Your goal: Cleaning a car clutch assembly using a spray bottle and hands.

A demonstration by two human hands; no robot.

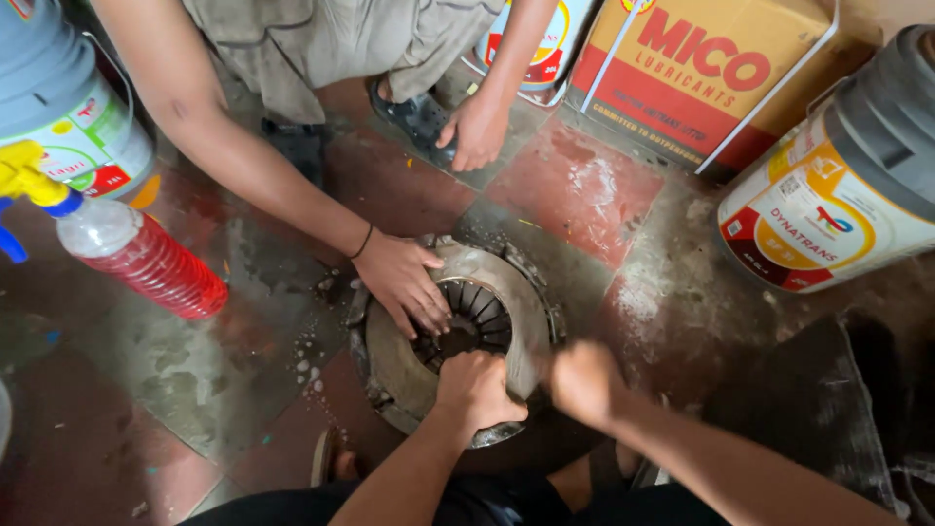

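A round, dirty metal clutch plate [390, 365] with a ring of spring fingers around its centre hole lies flat on the tiled floor. My left hand [475, 390] is closed as a fist on the near side of the plate, at the edge of the centre hole. My right hand [584, 382] is motion-blurred at the plate's right near rim; its grip is unclear. Another person's hand [404, 284] presses flat on the far left of the plate, fingers reaching into the hole. That person's other hand [475, 129] rests on the floor by a dark sandal.
A spray bottle of red liquid [136, 258] lies at the left. A grey-lidded bucket [58, 107] stands at the far left. A yellow and red carton [701, 68] and a tilted bucket [838, 195] stand at the right. A dark cloth [818, 409] lies near right.
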